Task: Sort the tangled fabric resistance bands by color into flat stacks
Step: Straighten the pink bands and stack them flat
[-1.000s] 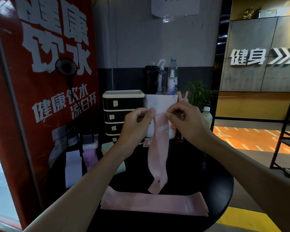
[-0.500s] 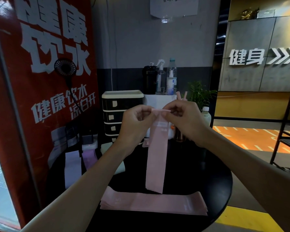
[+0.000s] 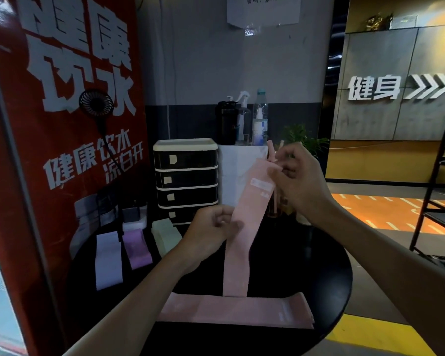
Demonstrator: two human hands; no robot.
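A round black table (image 3: 319, 265) stood by a red banner (image 3: 62, 150), its near rim lost in shadow. The right hand (image 3: 298, 181) pinched the top of the pink band (image 3: 244, 240). The left hand (image 3: 211, 232), blurred, pinched its left edge midway. The band hung down to the pink stack (image 3: 237, 310) near the front, with bare tabletop to the right.

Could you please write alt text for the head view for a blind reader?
A right hand and a left hand hold a long pink fabric band over a round black table, its lower end at a flat stack of pink bands. A white stack, a purple stack and a pale green stack lie at left.
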